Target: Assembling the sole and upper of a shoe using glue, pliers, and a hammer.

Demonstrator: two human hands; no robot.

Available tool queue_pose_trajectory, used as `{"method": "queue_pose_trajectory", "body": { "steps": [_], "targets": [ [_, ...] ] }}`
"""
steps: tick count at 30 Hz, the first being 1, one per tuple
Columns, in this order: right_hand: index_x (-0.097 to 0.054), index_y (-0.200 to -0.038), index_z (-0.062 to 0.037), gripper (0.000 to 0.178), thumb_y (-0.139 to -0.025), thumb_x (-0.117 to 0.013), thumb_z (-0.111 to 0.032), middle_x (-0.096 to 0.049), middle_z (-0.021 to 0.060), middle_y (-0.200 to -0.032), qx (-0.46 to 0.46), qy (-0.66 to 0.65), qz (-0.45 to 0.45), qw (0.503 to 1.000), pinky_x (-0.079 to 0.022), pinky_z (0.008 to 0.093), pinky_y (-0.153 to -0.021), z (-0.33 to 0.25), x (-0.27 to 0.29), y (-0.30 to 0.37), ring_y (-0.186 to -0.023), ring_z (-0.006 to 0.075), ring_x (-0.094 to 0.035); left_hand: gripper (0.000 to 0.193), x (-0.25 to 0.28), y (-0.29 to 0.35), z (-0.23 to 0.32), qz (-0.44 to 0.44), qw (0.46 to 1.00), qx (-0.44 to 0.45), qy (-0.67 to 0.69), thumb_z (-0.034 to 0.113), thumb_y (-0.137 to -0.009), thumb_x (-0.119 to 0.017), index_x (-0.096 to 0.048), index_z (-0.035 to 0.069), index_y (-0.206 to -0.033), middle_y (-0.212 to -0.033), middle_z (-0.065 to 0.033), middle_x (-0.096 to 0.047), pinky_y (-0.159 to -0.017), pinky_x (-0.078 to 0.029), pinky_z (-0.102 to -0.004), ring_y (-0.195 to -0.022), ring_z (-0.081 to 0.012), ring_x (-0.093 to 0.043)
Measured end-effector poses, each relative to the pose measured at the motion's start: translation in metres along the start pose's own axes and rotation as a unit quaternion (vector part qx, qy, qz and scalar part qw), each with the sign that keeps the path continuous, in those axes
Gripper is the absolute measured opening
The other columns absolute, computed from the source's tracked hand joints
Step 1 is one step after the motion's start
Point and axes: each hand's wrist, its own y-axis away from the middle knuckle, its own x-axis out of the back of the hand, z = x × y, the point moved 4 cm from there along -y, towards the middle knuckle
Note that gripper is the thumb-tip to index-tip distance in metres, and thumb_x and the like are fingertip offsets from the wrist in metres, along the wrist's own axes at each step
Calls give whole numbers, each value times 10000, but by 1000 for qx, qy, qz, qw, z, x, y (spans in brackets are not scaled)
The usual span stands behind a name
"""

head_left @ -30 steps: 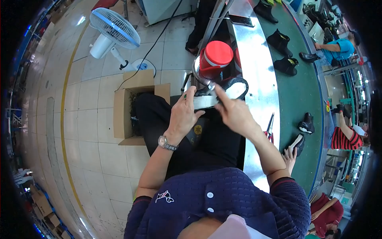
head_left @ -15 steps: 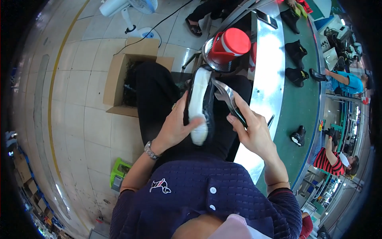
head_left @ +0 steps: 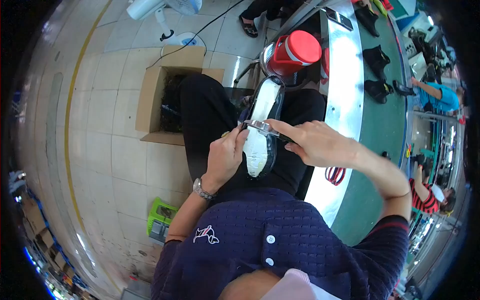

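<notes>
A black shoe upper (head_left: 274, 145) lies sole up over my lap, its toe and heel running away from me. Its white underside (head_left: 257, 156) shows, with black material gathered along the edge. My left hand (head_left: 226, 154) grips the shoe's left edge, thumb and fingers closed near the middle. Metal pliers (head_left: 261, 126) lie across the underside, their jaws at the left edge close to my left fingertips. My right hand (head_left: 320, 142) is closed around the pliers' handles, with the index finger stretched along them. The exact bite of the jaws is hidden.
At right, a metal bench edge (head_left: 345, 75) borders a green conveyor (head_left: 382, 135) carrying several black shoes (head_left: 376, 61). A red jug (head_left: 302, 47) stands on a stool ahead. An open cardboard box (head_left: 150, 100) and a green basket (head_left: 157, 212) are left; co-workers sit opposite.
The pliers have swung from beside the shoe to across its underside. My right forearm has turned outward, and my left fingers have moved from the sole to its edge.
</notes>
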Motion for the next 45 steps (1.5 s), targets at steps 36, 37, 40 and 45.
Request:
{"method": "queue_pose_trajectory", "body": {
  "steps": [36,37,40,45],
  "targets": [
    [-229,-1509,-282,658,-943,-563,-254,-631,111,-686,-12,200,107,974,-494,389,-494,35,33,-38,-535,290,-621,730,-59,-26,-24,-183,726,300,592,252,-920,-612,-216,169,-1528,-1286,-23,-503,-933,-442,-271,-1074,-89,-532],
    [-229,-1509,-282,658,-943,-563,-254,-631,111,-686,-8,204,101,974,-494,389,-494,32,35,-34,-535,290,-621,766,-60,-21,-26,-191,733,306,577,258,-921,-613,-171,179,-1541,-1296,-27,-493,-925,-446,-272,-1061,-85,-534],
    [-219,-1511,-286,656,-950,-555,-244,-633,120,-694,54,187,180,964,-501,392,-511,26,39,-24,-545,301,-625,790,-61,-26,-26,-218,715,292,597,270,-923,-611,-135,181,-1547,-1318,-39,-479,-960,-425,-281,-1121,-103,-510],
    [-231,-1512,-263,649,-951,-555,-225,-626,127,-676,35,162,179,970,-501,373,-515,43,14,-30,-547,280,-632,805,-58,-25,-29,-226,734,295,569,294,-928,-607,-111,167,-1549,-1326,-50,-473,-970,-414,-285,-1147,-114,-499]
  ]
}}
